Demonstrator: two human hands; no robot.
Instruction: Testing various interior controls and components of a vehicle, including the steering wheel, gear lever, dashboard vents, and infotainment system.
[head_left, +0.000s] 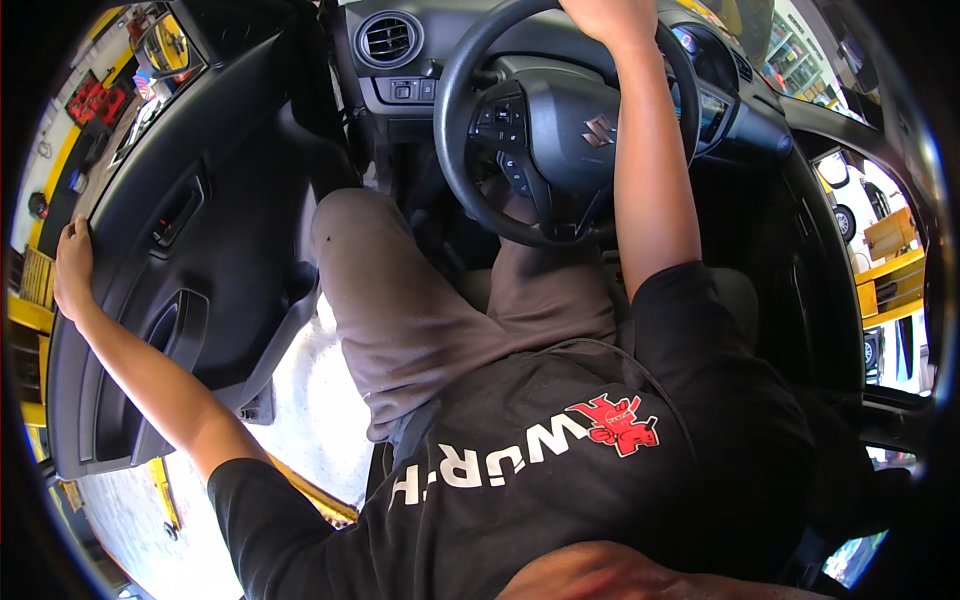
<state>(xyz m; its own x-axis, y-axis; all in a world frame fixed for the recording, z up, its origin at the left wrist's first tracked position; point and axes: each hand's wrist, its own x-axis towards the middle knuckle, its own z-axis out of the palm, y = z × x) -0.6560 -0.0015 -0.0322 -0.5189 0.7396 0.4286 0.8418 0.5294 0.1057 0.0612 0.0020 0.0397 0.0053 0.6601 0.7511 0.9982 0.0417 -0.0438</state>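
Wheel (562, 130) under right hand (612, 18), door (245, 220) (open)

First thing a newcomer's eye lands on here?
Probably the dark steering wheel at top centre, with the right hand at the top of its rim, partly cut off by the frame. Next, the open car door at left, the left hand on its upper edge. Then the red figure on the black shirt, low centre.

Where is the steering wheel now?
In the head view, the steering wheel is upper middle, right of the air vent, the right hand at its top.
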